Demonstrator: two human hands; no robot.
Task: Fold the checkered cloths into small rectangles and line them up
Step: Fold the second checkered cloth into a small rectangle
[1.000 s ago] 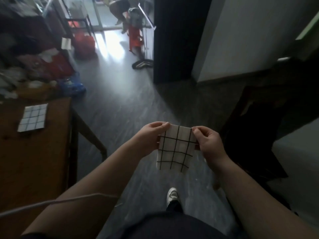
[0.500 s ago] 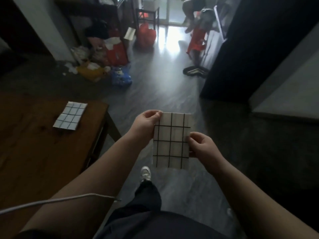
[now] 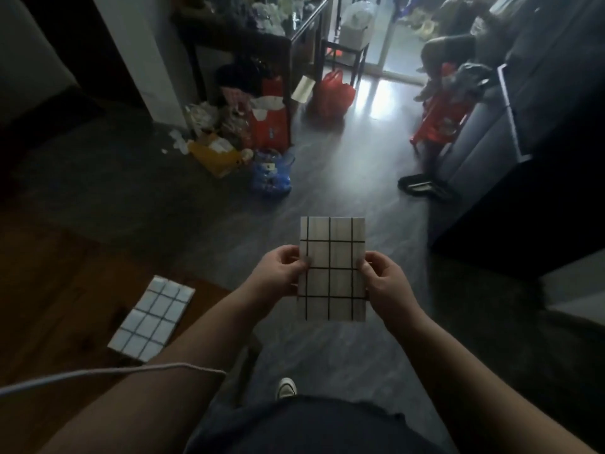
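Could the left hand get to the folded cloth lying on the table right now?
Probably yes: the folded cloth lies bare on the table beside the left forearm, nothing between. But the left hand pinches the held cloth and would have to let go.

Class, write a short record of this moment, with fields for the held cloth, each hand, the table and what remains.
held: checkered cloth, folded, in mid-air over the floor
left hand: pinches its left edge
right hand: pinches its right edge
table: wooden, bears second folded cloth
remaining: set held cloth in line beside it
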